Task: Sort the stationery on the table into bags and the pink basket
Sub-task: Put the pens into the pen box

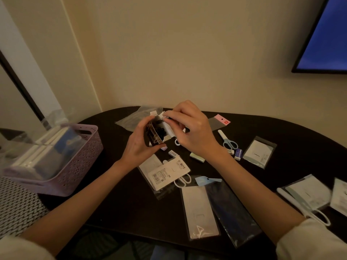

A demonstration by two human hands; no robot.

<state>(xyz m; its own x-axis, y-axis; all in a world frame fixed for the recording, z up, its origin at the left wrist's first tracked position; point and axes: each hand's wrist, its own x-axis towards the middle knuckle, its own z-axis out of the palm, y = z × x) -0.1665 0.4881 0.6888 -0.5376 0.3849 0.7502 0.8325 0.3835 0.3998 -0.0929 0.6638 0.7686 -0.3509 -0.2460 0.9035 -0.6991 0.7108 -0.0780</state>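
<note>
My left hand holds a small white box with dark clips inside, lifted above the dark table. My right hand pinches the box's open flap at its top edge. The pink basket stands at the table's left end with packaged items in it. Flat clear bags lie near the front: a white-backed one and a dark one. Blue-handled scissors lie to the right of my right hand, and erasers and a pale green one lie close by.
A packaged pair of white scissors lies below my hands. More clear bags lie at the back and on the right, and white scissors at the right edge. A wall runs behind the table; a blue screen hangs upper right.
</note>
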